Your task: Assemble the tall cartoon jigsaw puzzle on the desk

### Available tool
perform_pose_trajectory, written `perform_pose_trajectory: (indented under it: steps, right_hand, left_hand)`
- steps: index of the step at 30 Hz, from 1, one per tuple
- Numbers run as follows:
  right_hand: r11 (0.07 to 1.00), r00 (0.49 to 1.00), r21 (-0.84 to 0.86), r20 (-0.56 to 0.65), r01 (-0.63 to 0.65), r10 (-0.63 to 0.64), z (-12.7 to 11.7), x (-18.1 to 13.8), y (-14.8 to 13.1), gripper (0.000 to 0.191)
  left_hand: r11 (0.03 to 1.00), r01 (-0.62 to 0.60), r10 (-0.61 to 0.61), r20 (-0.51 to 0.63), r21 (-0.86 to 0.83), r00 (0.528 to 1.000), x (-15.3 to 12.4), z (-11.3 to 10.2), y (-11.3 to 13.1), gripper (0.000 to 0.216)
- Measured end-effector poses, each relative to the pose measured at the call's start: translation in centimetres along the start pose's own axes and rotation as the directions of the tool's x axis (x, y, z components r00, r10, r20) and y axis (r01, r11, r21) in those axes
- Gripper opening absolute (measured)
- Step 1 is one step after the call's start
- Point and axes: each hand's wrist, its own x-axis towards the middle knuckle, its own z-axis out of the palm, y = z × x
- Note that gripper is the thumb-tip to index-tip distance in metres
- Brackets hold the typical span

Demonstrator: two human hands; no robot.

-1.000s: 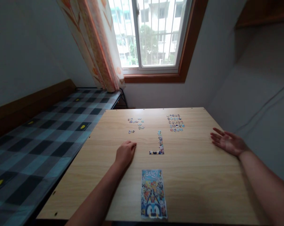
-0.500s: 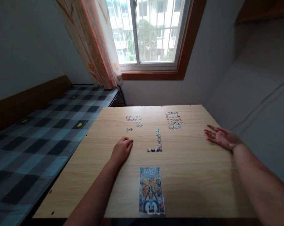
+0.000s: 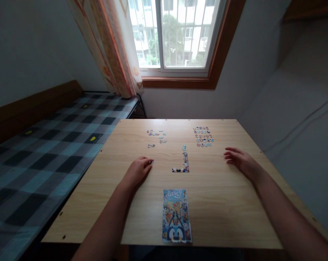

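My left hand rests on the table left of centre, its fingers pinched on a small puzzle piece that shows at the fingertips. To the right, my right hand is held over the table with fingers apart and nothing in them. Between the hands lies an L-shaped strip of joined puzzle pieces, one arm running away from me and one to the left. Loose pieces are scattered beyond my left hand. Several rows of pieces lie at the far right.
A colourful picture sheet marked "Bluey" lies near the front edge of the wooden table. A bed with a checked cover stands at the left. Ahead are a window and a curtain.
My right hand has moved left from the table's right edge and turned from palm up to palm more downward. My left hand stays in nearly the same place. The view has shifted slightly.
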Motion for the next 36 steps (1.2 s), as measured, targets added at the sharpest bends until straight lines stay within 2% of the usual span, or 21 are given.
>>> perform_pose_trajectory:
  steps: [2,5,6,8,10,13,16,22,26,30,36]
  right_hand:
    - [0.981,0.996,-0.181,0.076,0.069,-0.056,3.5,0.0,-0.8,0.033]
    - [0.850,0.936,-0.417,0.270,0.323,-0.223,9.2,-0.2,-2.0,0.024]
    - [0.781,0.899,-0.462,0.327,0.420,-0.290,11.1,-0.3,-2.2,0.021]
    - [0.614,0.793,-0.503,0.431,0.608,-0.431,14.5,-0.8,-2.2,0.019]
    - [0.455,0.689,-0.519,0.508,0.723,-0.516,17.3,-1.4,-1.9,0.019]
    - [0.274,0.583,-0.543,0.550,0.794,-0.598,19.6,-2.2,-0.8,0.018]
    - [0.175,0.521,-0.546,0.581,0.819,-0.625,20.0,-2.7,0.2,0.018]
    - [0.155,0.535,-0.572,0.589,0.805,-0.605,19.3,-2.6,1.3,0.018]
    - [0.134,0.519,-0.564,0.608,0.815,-0.601,19.5,-2.4,1.5,0.020]
    - [0.112,0.521,-0.569,0.633,0.815,-0.572,19.6,-2.3,1.6,0.019]
    - [0.134,0.538,-0.569,0.636,0.811,-0.553,19.7,-2.2,1.6,0.019]
  left_hand:
    - [0.997,0.053,-0.051,-0.040,0.054,0.998,0.1,0.3,0.4,0.023]
    - [0.987,0.114,-0.106,-0.079,0.110,0.991,0.2,0.7,1.2,0.020]
    - [0.985,0.121,-0.112,-0.082,0.119,0.990,0.2,0.8,1.4,0.020]
    - [0.984,0.123,-0.113,-0.082,0.132,0.990,0.2,1.0,1.7,0.021]
    - [0.985,0.105,-0.097,-0.066,0.138,0.993,0.1,1.1,2.0,0.022]
    - [0.991,0.055,-0.050,-0.043,0.125,0.998,0.1,1.3,2.3,0.020]
    - [0.996,-0.005,0.008,-0.031,0.093,0.999,0.1,2.0,2.9,0.016]
    - [0.987,-0.158,0.157,0.006,0.035,0.988,0.1,3.8,4.7,0.014]
    - [0.975,-0.220,0.220,-0.008,0.019,0.975,0.1,4.3,5.2,0.017]
    - [0.967,-0.253,0.253,-0.030,0.024,0.967,0.1,4.5,5.4,0.016]
    - [0.971,-0.235,0.236,-0.026,0.038,0.971,0.1,4.8,5.7,0.013]
